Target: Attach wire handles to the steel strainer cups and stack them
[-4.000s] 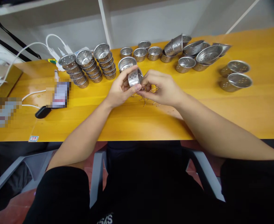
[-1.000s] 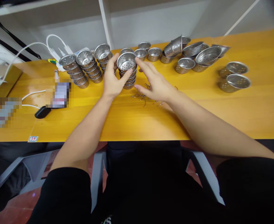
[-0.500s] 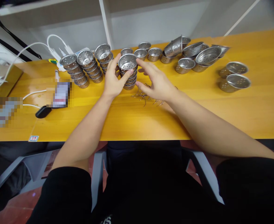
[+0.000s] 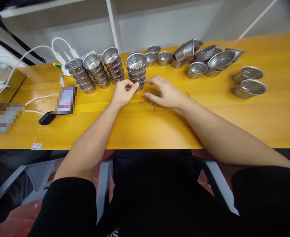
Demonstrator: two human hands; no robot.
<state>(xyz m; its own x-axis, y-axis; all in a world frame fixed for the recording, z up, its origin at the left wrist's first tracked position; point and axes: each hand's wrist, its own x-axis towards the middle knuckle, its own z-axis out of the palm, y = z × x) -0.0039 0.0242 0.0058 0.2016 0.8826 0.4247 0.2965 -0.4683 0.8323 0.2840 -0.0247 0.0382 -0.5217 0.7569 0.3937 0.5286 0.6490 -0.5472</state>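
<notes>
A tall stack of perforated metal cups (image 4: 136,65) stands upright on the table in front of me. My left hand (image 4: 123,93) is at the lower left of this stack, its fingers curled and its thumb tip against the bottom cup. On the other side, my right hand (image 4: 166,92) has its fingers and thumb apart, the index fingertip close beside the stack's base; I cannot tell whether it touches. Under and beside the right hand lie several thin bent wire pieces (image 4: 150,102). Left of the stack stand three more cup stacks, the nearest being a stack (image 4: 114,67).
Loose perforated cups (image 4: 164,58) stand along the back, with tilted cups (image 4: 184,51) and larger cups (image 4: 220,61) farther right. Two cups (image 4: 250,89) sit at far right. At left are a phone (image 4: 66,100), a black oval item (image 4: 47,118) and white cables (image 4: 34,49).
Both hands have slid down from the upper part of the stack to its base, uncovering its top cups. The left fingers have curled in more.
</notes>
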